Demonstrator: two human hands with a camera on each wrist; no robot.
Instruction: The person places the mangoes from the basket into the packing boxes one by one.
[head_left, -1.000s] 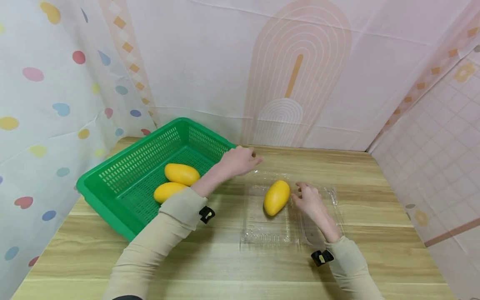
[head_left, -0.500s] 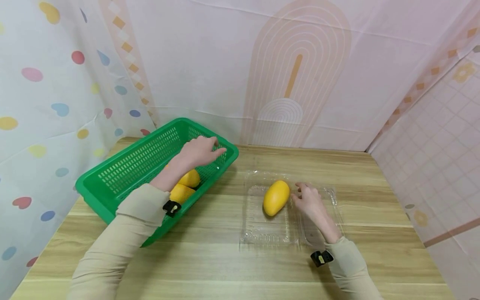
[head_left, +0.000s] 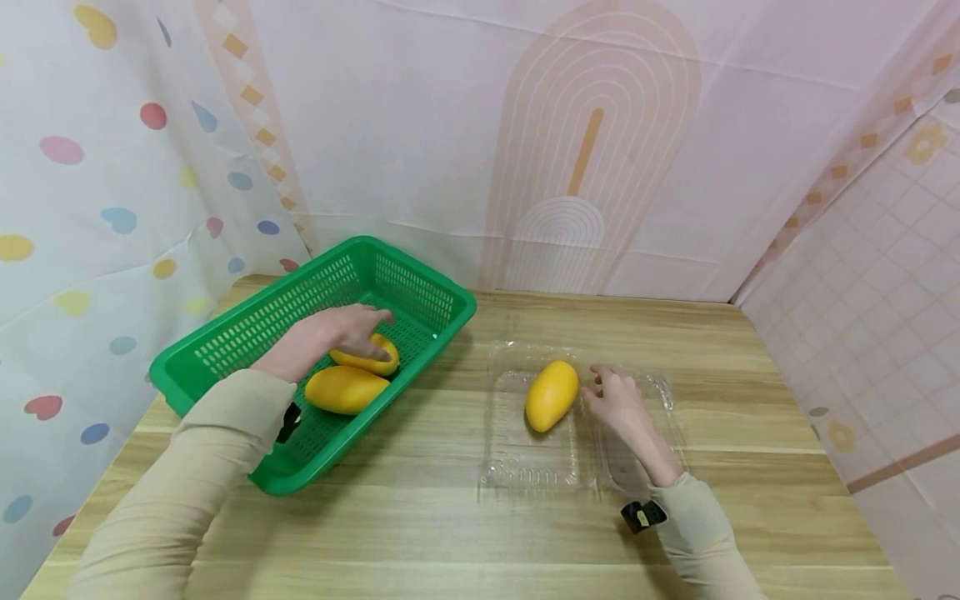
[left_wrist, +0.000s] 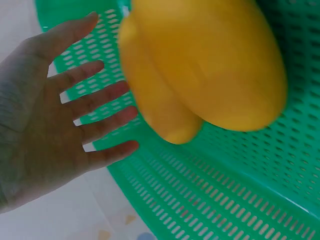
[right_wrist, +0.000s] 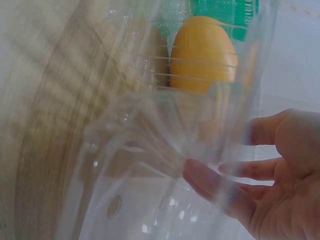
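Note:
Inside the green basket point(head_left: 435, 350), my left hand point(head_left: 330, 333) is over the farther yellow mango point(head_left: 363, 360), its fingertips close to the fruit. The left wrist view shows that hand point(left_wrist: 55, 110) with fingers spread beside two mangoes, not gripping either. The nearer basket mango point(head_left: 345, 390) lies below it. Another mango point(head_left: 552, 396) rests in the left half of a clear plastic container point(head_left: 525, 462). My right hand point(head_left: 621, 408) is just right of that mango, over the container's middle. Seen from the right wrist, this hand point(right_wrist: 270, 175) has parted fingers at the clear plastic point(right_wrist: 145, 165).
The wooden table point(head_left: 435, 525) carries the basket on the left and the container right of centre. The container's other half point(head_left: 626, 462) extends under my right hand. A patterned curtain point(head_left: 420, 125) stands behind the table and along both sides.
My left hand has moved left and down, from past the basket's right rim to over the mangoes inside. The right hand and the container's mango have stayed in place.

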